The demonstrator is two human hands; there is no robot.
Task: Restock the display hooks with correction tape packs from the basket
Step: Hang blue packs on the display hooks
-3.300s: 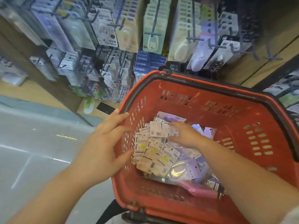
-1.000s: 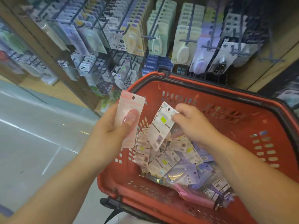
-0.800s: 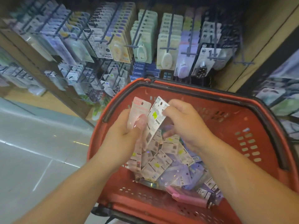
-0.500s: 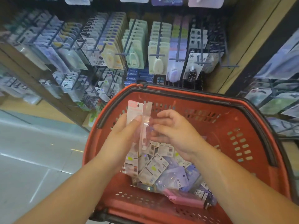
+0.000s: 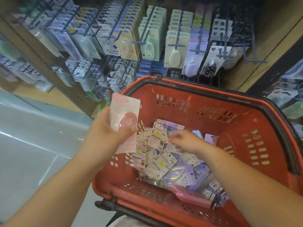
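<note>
A red basket (image 5: 246, 115) sits in front of me with a heap of correction tape packs (image 5: 160, 163) in it, most lying back side up. My left hand (image 5: 106, 133) grips pink correction tape packs (image 5: 125, 117) upright over the basket's left rim, thumb across the front. My right hand (image 5: 185, 141) reaches down onto the heap, blurred, its fingers touching the packs; whether it pinches one I cannot tell. Display hooks (image 5: 176, 45) with hanging packs fill the wall behind the basket.
An empty hook (image 5: 255, 60) juts out at the right end of the row. Lower hooks with small packs (image 5: 85, 74) stand to the left. A pink item (image 5: 193, 196) lies at the near side of the basket. Grey floor (image 5: 32, 145) lies to the left.
My right hand passed its pack to the left hand and dropped back into the heap. The left hand, with the pink packs, moved left and up over the basket's rim.
</note>
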